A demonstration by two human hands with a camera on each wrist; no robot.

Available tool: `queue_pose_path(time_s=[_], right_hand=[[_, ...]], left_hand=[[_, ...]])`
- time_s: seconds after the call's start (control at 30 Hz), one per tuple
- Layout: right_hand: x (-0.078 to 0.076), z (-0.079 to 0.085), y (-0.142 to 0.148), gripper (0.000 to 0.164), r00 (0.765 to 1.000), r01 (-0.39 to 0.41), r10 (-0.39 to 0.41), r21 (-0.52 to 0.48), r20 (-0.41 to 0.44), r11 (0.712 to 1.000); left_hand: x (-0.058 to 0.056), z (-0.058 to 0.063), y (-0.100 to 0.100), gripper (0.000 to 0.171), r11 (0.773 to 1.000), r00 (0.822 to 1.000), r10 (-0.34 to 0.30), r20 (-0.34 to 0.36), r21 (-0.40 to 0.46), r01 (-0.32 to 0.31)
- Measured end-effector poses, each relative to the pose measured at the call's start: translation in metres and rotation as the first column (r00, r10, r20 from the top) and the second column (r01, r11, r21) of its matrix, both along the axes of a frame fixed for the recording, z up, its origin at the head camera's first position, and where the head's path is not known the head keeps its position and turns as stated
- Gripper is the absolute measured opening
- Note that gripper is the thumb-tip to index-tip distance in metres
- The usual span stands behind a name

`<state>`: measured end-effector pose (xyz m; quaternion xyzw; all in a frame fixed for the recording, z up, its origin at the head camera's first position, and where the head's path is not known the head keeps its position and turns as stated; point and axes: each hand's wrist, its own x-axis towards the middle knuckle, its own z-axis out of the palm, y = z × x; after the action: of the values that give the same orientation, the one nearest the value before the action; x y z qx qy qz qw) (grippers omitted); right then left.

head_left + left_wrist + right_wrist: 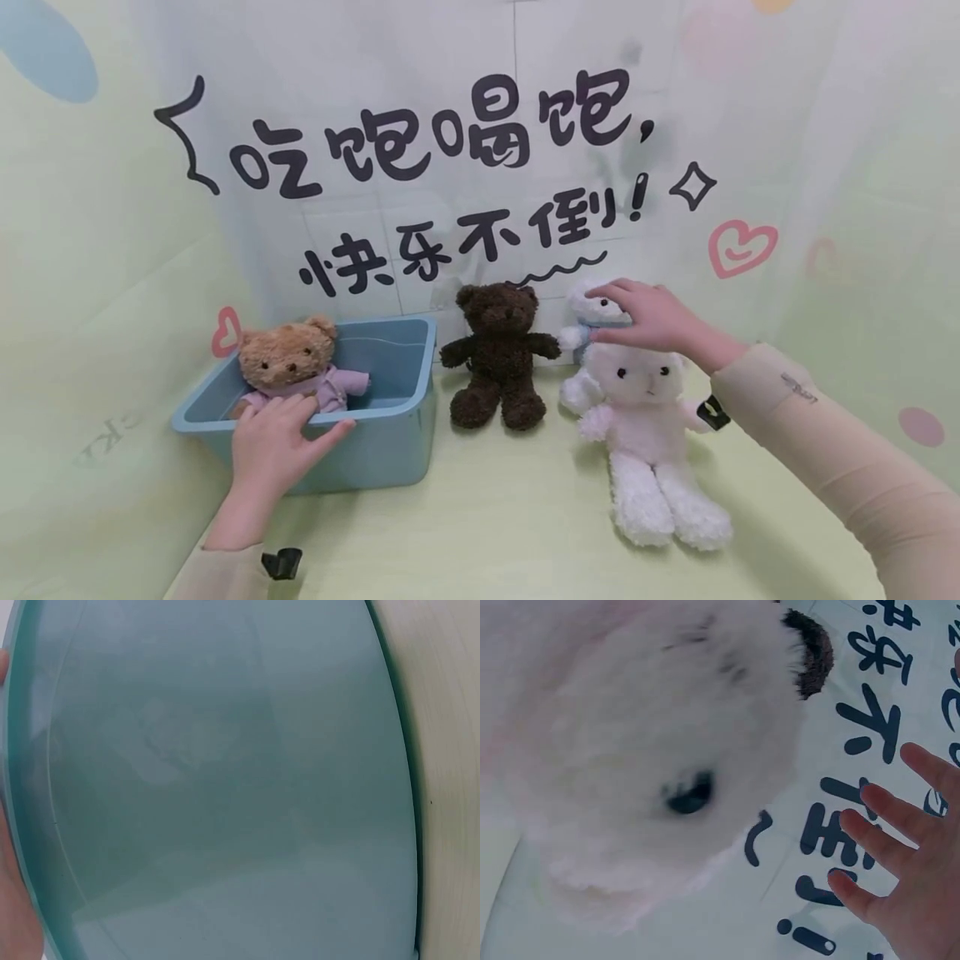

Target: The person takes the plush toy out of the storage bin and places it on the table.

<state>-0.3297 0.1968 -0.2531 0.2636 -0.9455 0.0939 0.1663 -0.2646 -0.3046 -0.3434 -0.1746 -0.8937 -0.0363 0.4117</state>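
In the head view my left hand (pixel 273 446) holds the front rim of a blue plastic bin (pixel 367 454), fingers bent over the edge and thumb pointing right. A tan teddy bear (pixel 288 358) in a lilac top sits inside the bin. My right hand (pixel 645 317), fingers spread apart, is above the head of a pale pink and white plush bear (pixel 648 433). It partly covers a white plush toy (pixel 588 312) with blue clothing behind; contact cannot be told. In the right wrist view the right hand (pixel 915 870) has outstretched fingers, near the pale bear's head (pixel 630 765).
A dark brown teddy bear (pixel 501 354) sits between the bin and the pale bear. All stand on a pale green-yellow table (pixel 480 533). Close behind hangs a whitish sheet (pixel 450 50) with black lettering, and pale green sheeting (pixel 90 275) borders the left.
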Motion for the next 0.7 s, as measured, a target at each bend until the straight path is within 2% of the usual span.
queue_pose_path(time_s=[0.17, 0.27, 0.5, 0.7], right_hand=[[-0.005, 0.023, -0.029, 0.069, 0.999, -0.047, 0.047, 0.026, -0.007, 0.999], [-0.008, 0.031, -0.047, 0.068, 0.997, -0.074, 0.074, 0.045, 0.001, 0.996], [-0.015, 0.041, -0.084, 0.067, 0.992, -0.123, 0.121, 0.057, 0.027, 0.991], [-0.025, 0.044, -0.110, 0.064, 0.984, -0.180, 0.180, 0.073, 0.001, 0.981]], left_hand=[[-0.001, 0.001, -0.003, 0.045, 1.000, 1.000, -0.005, -0.001, -0.004, 0.005], [0.000, 0.002, -0.003, 0.045, 1.000, 1.000, 0.002, 0.023, -0.004, -0.002], [0.003, 0.003, -0.004, 0.045, 1.000, 0.997, 0.028, 0.065, -0.011, -0.028], [0.011, 0.005, -0.005, 0.047, 0.999, 0.996, 0.033, 0.089, -0.021, -0.032]])
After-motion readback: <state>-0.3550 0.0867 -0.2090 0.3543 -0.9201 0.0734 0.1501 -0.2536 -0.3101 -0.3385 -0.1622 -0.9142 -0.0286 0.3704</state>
